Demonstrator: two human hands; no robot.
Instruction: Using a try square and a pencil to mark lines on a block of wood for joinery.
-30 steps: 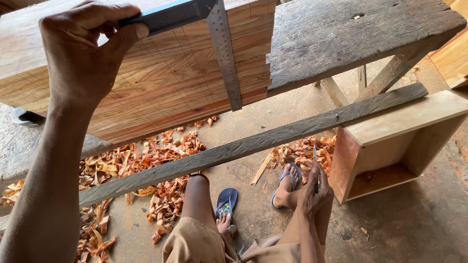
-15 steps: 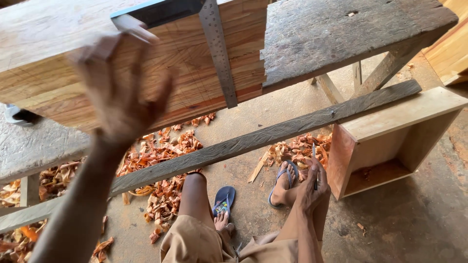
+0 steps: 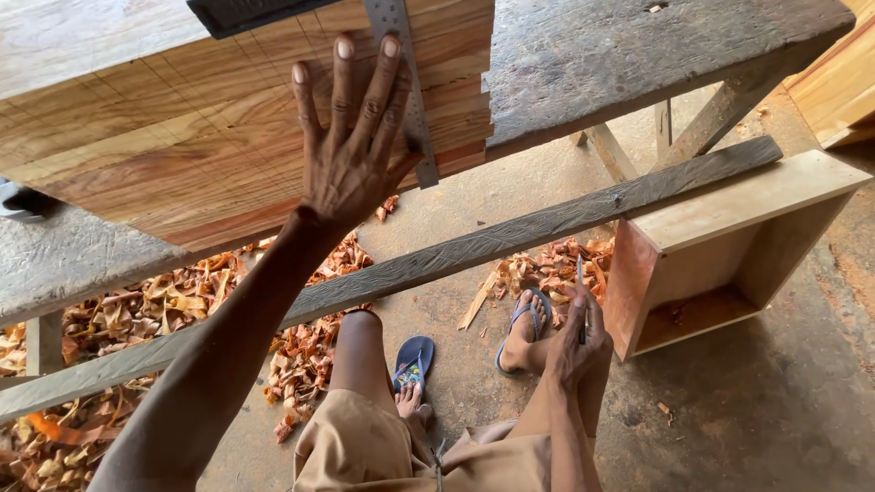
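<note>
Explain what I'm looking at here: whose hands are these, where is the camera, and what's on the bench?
The single view comes from a camera worn on a person's head, looking down past a workbench to their legs. The left hand lies flat, fingers spread, on a stack of wooden boards, beside the metal blade of a try square hanging over the boards' edge. The right hand rests low by the knee, holding a pencil. On the floor below lie wood shavings and an open wooden box.

The wood board (image 3: 182,137) looks smooth and pale; the tabletop (image 3: 629,55) is rough grey wood; the ruler (image 3: 407,82) is dull metal.
</note>
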